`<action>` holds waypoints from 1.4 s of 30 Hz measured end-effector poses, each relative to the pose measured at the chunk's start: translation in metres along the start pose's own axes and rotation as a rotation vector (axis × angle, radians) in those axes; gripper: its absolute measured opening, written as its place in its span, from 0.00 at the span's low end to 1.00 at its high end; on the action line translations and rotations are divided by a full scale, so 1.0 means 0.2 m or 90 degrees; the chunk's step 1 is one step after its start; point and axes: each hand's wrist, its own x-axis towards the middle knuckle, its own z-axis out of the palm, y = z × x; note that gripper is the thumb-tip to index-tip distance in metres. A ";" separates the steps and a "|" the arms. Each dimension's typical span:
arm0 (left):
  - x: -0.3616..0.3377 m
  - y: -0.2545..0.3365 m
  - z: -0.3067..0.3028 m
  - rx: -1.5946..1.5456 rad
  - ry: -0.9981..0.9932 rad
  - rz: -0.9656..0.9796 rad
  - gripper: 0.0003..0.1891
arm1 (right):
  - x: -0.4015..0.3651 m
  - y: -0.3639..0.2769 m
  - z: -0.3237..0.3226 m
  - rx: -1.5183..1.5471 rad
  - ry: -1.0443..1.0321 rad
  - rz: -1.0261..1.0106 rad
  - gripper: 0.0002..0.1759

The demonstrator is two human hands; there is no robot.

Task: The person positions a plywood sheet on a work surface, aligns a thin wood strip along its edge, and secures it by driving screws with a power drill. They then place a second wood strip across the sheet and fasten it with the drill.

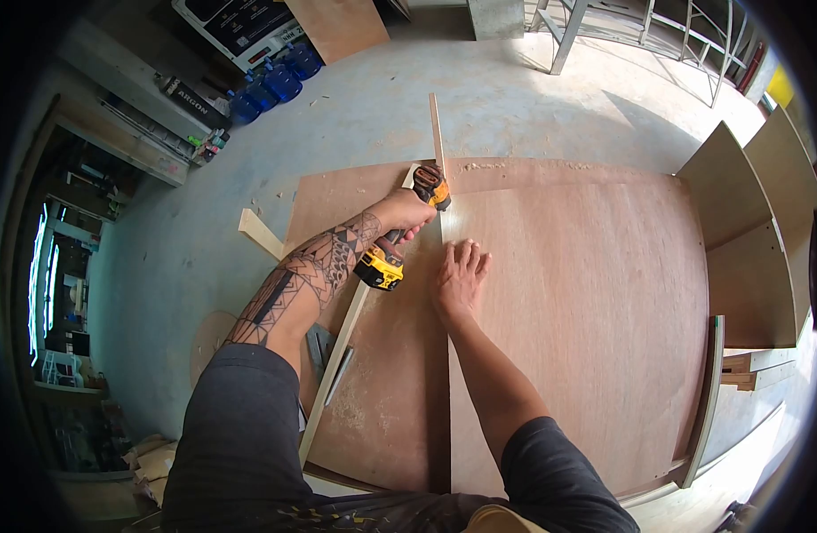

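My left hand [411, 213] is wrapped round the grip of a yellow and black cordless drill [382, 268], whose head sits at the far end of the panel's left edge. The drill's tip is too small to make out. My right hand [462, 274] lies on the wooden panel [577, 329] near that edge, fingers spread and holding nothing. Left of the panel, a light wood strip [337, 355] runs lengthwise over a lower board [386, 382]. A thin upright strip [437, 133] stands out beyond the drill.
A dark metal tool [340, 376] lies beside the long strip. Plywood panels [746, 258] stand at the right. Blue water bottles [279, 80] and an argon cylinder [193, 104] are at the back left, and a metal frame [568, 35] at the back right. Sawdust dots the boards.
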 end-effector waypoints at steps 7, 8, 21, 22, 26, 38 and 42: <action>-0.01 -0.30 0.17 -0.137 0.104 0.072 0.13 | 0.03 -0.03 -0.07 0.006 -0.038 0.015 0.30; -0.10 -0.38 0.20 -0.206 0.108 0.077 0.13 | 0.01 -0.03 -0.07 0.002 -0.045 0.009 0.30; -1.22 -1.60 1.44 -0.444 0.535 0.294 0.28 | 0.07 0.06 -0.04 -0.031 -0.005 -0.081 0.31; -1.12 -1.68 1.53 -0.486 0.539 0.359 0.30 | 0.09 0.17 -0.01 -0.018 -0.005 -0.164 0.32; -1.23 -1.62 1.43 -0.736 0.251 0.374 0.24 | -0.03 0.45 -0.22 0.151 -0.225 -0.250 0.23; -1.23 -2.58 0.65 0.012 0.470 -0.179 0.13 | -1.58 0.84 -1.04 0.273 -0.200 0.096 0.19; -1.04 -2.75 0.69 0.075 0.565 -0.107 0.11 | -1.65 0.81 -1.12 0.250 -0.176 0.094 0.20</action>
